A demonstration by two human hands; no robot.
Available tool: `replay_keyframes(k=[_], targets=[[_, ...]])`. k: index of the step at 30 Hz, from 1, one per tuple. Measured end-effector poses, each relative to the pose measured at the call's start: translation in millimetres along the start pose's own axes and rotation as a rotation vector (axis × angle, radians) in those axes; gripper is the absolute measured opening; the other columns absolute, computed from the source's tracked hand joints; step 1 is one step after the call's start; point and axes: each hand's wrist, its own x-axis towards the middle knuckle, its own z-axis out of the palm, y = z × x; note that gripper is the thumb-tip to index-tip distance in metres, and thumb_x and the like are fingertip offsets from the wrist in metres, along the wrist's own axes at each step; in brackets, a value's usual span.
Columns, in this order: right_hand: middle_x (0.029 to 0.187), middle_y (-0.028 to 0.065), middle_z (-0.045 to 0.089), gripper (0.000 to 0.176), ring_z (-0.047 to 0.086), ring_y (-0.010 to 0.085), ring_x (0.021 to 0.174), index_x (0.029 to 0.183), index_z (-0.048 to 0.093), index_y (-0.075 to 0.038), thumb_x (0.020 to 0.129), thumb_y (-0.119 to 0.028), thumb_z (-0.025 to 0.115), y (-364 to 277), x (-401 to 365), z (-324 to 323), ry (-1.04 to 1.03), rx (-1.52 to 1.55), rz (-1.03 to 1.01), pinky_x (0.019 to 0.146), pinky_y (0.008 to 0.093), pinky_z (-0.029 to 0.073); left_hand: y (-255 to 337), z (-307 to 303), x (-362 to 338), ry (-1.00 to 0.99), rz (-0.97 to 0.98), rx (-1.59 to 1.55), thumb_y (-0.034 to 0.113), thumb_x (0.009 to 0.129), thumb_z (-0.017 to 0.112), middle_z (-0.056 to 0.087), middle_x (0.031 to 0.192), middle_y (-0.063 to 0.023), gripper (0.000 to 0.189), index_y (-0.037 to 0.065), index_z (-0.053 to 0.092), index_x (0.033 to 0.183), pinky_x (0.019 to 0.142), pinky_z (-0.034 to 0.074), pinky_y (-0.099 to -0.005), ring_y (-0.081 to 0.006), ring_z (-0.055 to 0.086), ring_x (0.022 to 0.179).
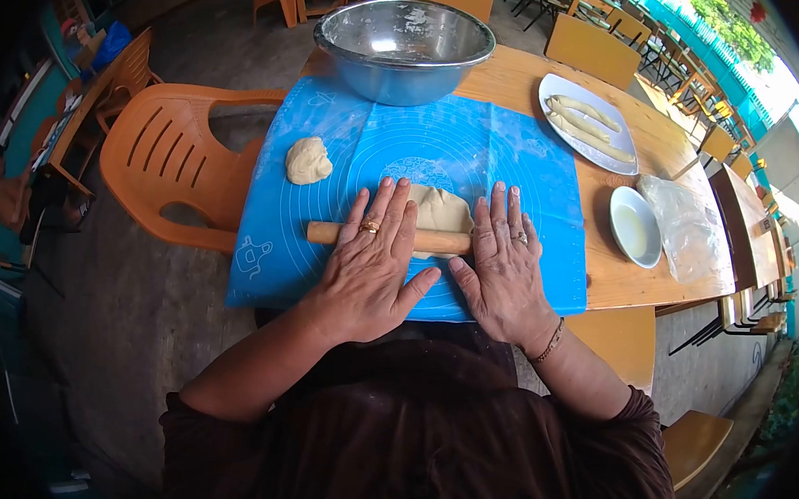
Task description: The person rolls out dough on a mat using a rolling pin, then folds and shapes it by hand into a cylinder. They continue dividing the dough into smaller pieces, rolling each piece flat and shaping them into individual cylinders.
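A wooden rolling pin (441, 242) lies across a flattened piece of pale dough (439, 206) on a blue silicone mat (350, 155). My left hand (371, 266) rests flat on the pin's left part, fingers spread and straight. My right hand (506, 265) presses flat on the pin's right part in the same way. Both palms lie on top of the pin without curling around it. A second lump of dough (308, 161) sits on the mat to the far left of the hands.
A large steel bowl (403, 48) stands at the mat's far edge. On the wooden table (662, 137) to the right are a white oval plate (556, 90) with rolled dough strips, a small white dish (636, 227) and a clear plastic bag (689, 226). An orange plastic chair (176, 163) stands left.
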Motion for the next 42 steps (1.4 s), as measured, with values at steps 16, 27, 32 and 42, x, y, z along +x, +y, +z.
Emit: replay_keyframes(k=[16, 27, 32, 42], targets=[[0.095, 0.0126, 0.059, 0.036, 0.056, 0.032, 0.091, 0.111, 0.065, -0.003, 0.075, -0.004, 0.064, 9.7, -6.4, -52.5, 0.086, 0.24, -0.167, 0.085, 0.0431, 0.045, 1.0, -29.3, -14.0, 0.054, 0.043, -0.199, -0.002, 0.089, 0.054, 0.057, 0.114, -0.0163, 0.04, -0.001, 0.053, 0.129, 0.098, 0.041, -0.0458, -0.0329, 0.055, 0.108], [0.111, 0.0212, 0.054, 0.038, 0.052, 0.0406, 0.114, 0.122, 0.053, 0.003, 0.095, -0.024, 0.053, 13.7, 40.2, -7.4, 0.051, 0.107, 0.109, 0.098, 0.05, 0.041, -26.7, -27.7, 14.0, -0.036, 0.036, -0.384, 0.001, 0.09, 0.056, 0.053, 0.112, -0.0121, 0.026, 0.002, 0.061, 0.115, 0.096, 0.043, -0.0448, -0.0314, 0.052, 0.112], [0.152, 0.0329, 0.025, 0.067, 0.011, 0.052, 0.145, 0.148, 0.028, 0.005, 0.098, -0.036, 0.042, 22.9, 57.6, 6.5, -0.058, -0.124, 0.106, 0.113, 0.0682, 0.009, -28.1, -19.0, 25.2, -0.11, 0.051, -0.153, 0.018, 0.095, 0.056, 0.049, 0.117, -0.0139, 0.028, 0.001, 0.059, 0.117, 0.109, 0.027, -0.0549, -0.0345, 0.041, 0.124], [0.157, 0.0328, 0.011, 0.071, 0.003, 0.0493, 0.147, 0.152, 0.019, 0.004, 0.101, -0.043, 0.033, 36.4, 89.0, 14.1, -0.105, -0.036, 0.211, 0.114, 0.0674, 0.002, -48.2, 1.6, 60.8, -0.022, -0.097, -0.016, 0.047, 0.102, 0.034, 0.038, 0.138, -0.0207, 0.062, -0.004, 0.033, 0.138, 0.117, 0.006, -0.062, -0.0392, 0.028, 0.137]])
